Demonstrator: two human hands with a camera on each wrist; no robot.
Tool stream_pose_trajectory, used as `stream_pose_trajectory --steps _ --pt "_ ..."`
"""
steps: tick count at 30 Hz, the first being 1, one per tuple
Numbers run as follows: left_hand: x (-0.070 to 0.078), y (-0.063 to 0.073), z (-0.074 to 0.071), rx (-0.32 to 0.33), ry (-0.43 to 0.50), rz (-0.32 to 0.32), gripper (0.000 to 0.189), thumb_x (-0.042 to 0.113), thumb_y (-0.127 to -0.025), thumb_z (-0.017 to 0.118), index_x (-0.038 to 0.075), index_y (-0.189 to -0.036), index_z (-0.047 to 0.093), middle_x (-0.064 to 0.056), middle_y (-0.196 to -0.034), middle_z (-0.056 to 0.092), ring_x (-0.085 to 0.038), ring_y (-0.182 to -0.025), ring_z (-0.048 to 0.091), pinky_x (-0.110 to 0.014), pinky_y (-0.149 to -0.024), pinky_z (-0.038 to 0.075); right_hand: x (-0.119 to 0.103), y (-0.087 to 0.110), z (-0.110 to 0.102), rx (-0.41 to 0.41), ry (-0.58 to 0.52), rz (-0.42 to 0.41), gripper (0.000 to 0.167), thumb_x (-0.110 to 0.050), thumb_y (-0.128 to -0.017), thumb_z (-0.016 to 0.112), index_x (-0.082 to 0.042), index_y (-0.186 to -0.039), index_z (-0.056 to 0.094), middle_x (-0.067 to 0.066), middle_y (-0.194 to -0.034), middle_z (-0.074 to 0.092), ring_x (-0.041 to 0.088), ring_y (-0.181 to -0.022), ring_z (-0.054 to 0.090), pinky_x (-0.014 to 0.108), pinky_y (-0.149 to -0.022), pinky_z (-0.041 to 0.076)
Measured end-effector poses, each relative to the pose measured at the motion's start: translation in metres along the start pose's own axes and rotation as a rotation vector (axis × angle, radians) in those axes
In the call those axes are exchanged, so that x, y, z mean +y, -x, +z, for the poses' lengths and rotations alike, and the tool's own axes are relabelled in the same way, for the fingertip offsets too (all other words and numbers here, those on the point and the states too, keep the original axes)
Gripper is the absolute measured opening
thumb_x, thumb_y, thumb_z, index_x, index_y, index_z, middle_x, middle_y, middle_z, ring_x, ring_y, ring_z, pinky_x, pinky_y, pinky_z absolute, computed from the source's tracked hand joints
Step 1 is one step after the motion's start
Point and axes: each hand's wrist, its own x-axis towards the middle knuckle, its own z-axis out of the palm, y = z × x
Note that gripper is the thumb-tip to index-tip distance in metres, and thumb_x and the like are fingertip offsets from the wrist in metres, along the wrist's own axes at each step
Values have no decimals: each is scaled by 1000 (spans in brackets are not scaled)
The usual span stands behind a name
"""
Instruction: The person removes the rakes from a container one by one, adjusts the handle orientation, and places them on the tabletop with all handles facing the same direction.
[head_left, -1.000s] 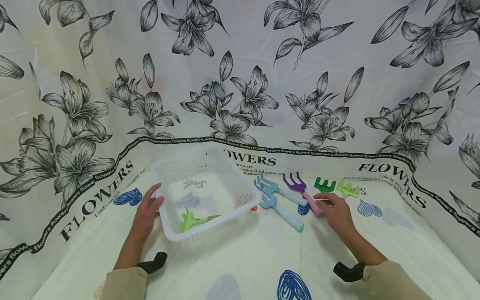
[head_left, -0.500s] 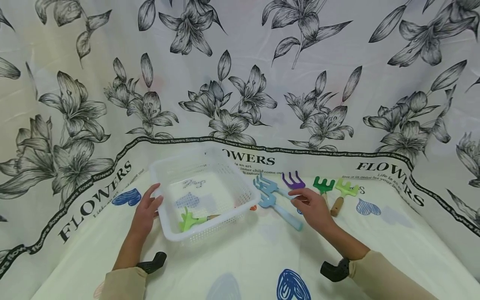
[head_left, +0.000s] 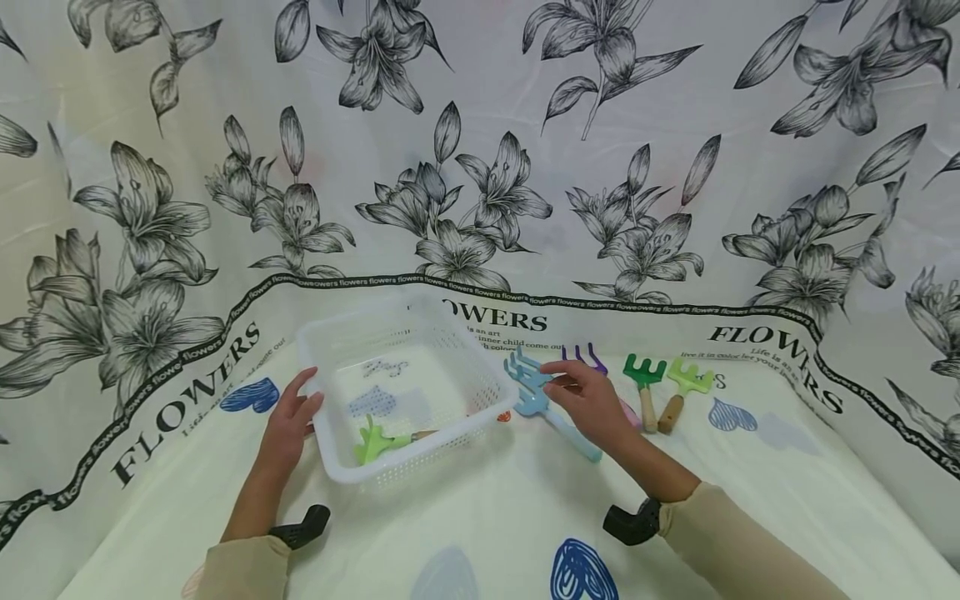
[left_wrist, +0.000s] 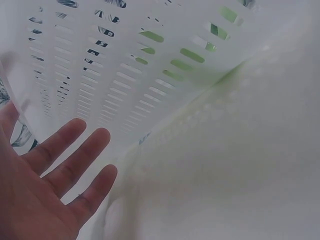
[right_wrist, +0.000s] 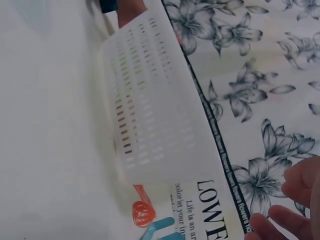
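A white perforated plastic basket (head_left: 467, 428) stands left of centre, with one light-green hand rake (head_left: 371, 443) lying inside. My left hand (head_left: 287, 425) holds the basket's left rim; in the left wrist view several of its fingers stretch out beside the perforated wall. My right hand (head_left: 592, 407) hovers over two light-blue hand forks (head_left: 577, 437), its fingers loosely bent and holding nothing. A purple fork with a pink handle (head_left: 630, 413) is partly hidden behind that hand. Dark-green (head_left: 645, 372) and light-green rakes (head_left: 690, 377) with wooden handles lie farther right.
Everything rests on a cream cloth (head_left: 510, 517) printed with hearts. A white curtain (head_left: 480, 167) with black flower drawings hangs behind, its dark lettered border running close past the basket's back edge.
My right hand has moved left from beside the pink handle to above the light-blue forks, uncovering the wooden handles of the green rakes. The left hand and basket stay put.
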Motion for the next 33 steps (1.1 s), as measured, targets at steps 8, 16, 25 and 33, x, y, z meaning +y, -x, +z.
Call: stream_pose_trajectory --steps 8,16,25,33 --pt "-2 -1 1 -6 14 -2 61 47 -103 38 29 -157 15 -23 -146 38 -41 -125 46 -58 -100 39 -12 -5 20 -25 -61 -37 29 -11 -93 65 -14 -121 66 5 -123 62 21 -102 64 41 -88 53" --pt "-2 -1 1 -3 20 -2 62 47 -103 39 29 -157 15 -23 -147 37 -42 -126 46 -58 -100 39 -35 -12 44 -105 -70 -78 32 -15 -93 64 -18 -126 64 1 -125 61 18 -100 65 36 -81 56" --pt "-3 -1 1 -4 31 -3 62 46 -103 39 28 -157 16 -23 -147 37 -42 -126 45 -59 -101 38 -45 -20 64 -217 -49 -37 40 -18 -93 65 -20 -133 57 -2 -133 55 18 -106 62 38 -78 56" --pt "-4 -2 0 -3 25 -2 62 47 -103 39 29 -157 15 -23 -148 37 -42 -126 46 -58 -99 40 -49 -26 82 -323 14 -19 46 -25 -93 66 -20 -137 54 1 -134 54 19 -110 60 37 -82 54"
